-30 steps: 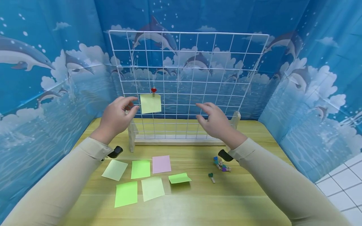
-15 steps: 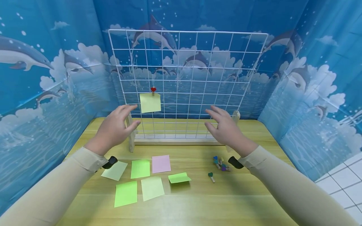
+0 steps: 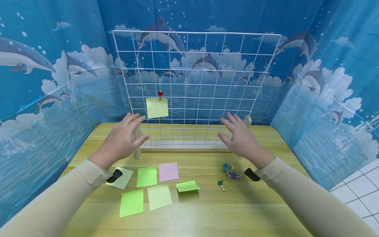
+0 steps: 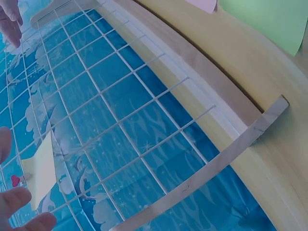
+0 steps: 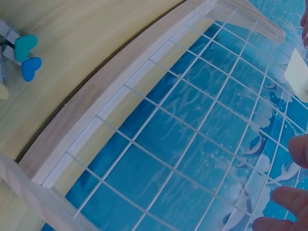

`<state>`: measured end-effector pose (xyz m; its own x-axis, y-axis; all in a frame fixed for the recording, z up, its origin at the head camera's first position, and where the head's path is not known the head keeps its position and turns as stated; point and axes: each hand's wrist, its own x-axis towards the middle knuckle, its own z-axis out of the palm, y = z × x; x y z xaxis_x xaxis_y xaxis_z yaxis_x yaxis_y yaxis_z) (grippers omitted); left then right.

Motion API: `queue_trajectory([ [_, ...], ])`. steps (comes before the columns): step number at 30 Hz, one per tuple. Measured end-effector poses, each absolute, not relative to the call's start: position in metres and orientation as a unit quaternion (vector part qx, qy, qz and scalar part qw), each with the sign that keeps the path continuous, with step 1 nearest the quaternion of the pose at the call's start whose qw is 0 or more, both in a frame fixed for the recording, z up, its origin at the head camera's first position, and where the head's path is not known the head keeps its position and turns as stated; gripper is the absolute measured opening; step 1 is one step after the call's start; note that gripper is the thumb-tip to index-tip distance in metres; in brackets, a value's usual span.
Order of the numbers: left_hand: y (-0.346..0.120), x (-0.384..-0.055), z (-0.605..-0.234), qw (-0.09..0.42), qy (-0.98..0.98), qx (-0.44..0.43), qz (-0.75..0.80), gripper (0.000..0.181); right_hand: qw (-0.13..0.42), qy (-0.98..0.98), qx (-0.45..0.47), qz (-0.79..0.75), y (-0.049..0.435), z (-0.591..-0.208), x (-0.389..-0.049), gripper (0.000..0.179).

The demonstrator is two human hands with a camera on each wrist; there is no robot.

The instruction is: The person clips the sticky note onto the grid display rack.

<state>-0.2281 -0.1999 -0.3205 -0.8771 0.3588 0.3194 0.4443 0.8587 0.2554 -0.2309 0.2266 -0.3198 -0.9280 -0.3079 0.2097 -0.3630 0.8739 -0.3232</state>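
A white wire grid (image 3: 193, 69) stands upright in a wooden base (image 3: 186, 147). One pale yellow sticky note (image 3: 157, 108) hangs on its left part, held by a small clothespin with a red heart (image 3: 160, 94). Just left of and below that note, my left hand (image 3: 121, 138) hovers with spread fingers, holding nothing. My right hand (image 3: 241, 138) is likewise raised before the right side of the grid, fingers apart and nothing in them. In the left wrist view the note (image 4: 42, 168) and the red heart (image 4: 16, 180) show close to the left fingertips.
Several sticky notes lie on the wooden table, among them a pink note (image 3: 168, 171), a bright green note (image 3: 131, 203) and a curled green note (image 3: 188, 186). To the right are a cluster of heart clothespins (image 3: 231, 171) and a single green-heart clothespin (image 3: 221, 185). A dolphin-print curtain (image 3: 74, 85) surrounds the table.
Both hands have drawn down and outward, away from each other, and their fingers have spread. The clipped note and the things on the table stay where they were.
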Motion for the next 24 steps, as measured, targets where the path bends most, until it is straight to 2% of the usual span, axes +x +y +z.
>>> queue_trajectory([
  [17,-0.196,-0.221,-0.332,0.097,-0.964,-0.2,-0.145,0.078,0.056,-0.972,0.164,0.158,0.237,-0.335,-0.224,0.072],
  [24,-0.196,-0.219,-0.339,0.09,-0.964,-0.21,-0.137,0.078,0.064,-0.972,0.168,0.149,0.239,-0.342,-0.221,0.074],
])
